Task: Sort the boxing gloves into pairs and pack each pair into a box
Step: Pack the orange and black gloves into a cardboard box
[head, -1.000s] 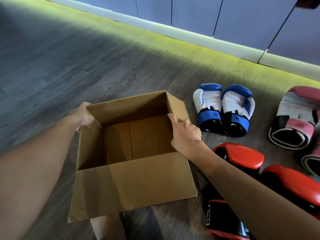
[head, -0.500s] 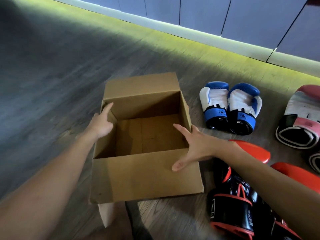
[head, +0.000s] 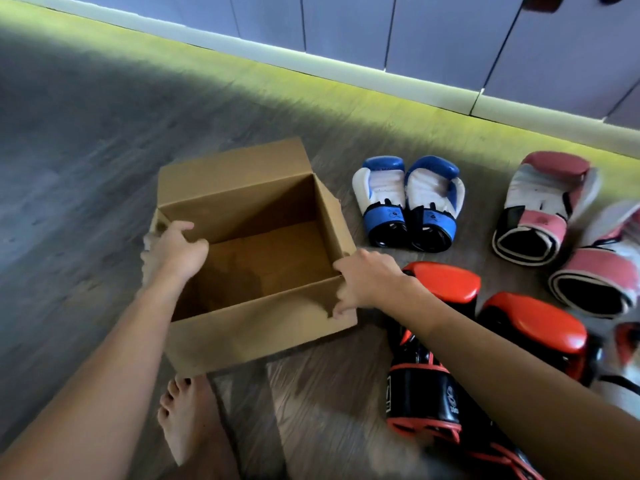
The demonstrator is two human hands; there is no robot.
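Note:
An open, empty cardboard box [head: 263,332] sits on the floor in front of me. My left hand [head: 175,249] grips its left wall, fingers curled over the rim. My right hand [head: 363,280] grips the near right corner, thumb on the outside. To the right of the box lie two blue and white gloves [head: 408,202] side by side. Two red and black gloves [head: 443,289] lie nearer to me, partly under my right forearm. Two pink and white gloves [head: 543,206] lie at the far right.
My bare foot [head: 183,420] rests on the wooden floor just below the box. A white skirting [head: 346,69] with grey cabinet doors runs along the back. Another white glove shows partly at the right edge [head: 627,362].
The box's flaps have folded outward and the box now sits flat on the floor. Both hands have shifted along its rim and now grip it, the right at the near corner.

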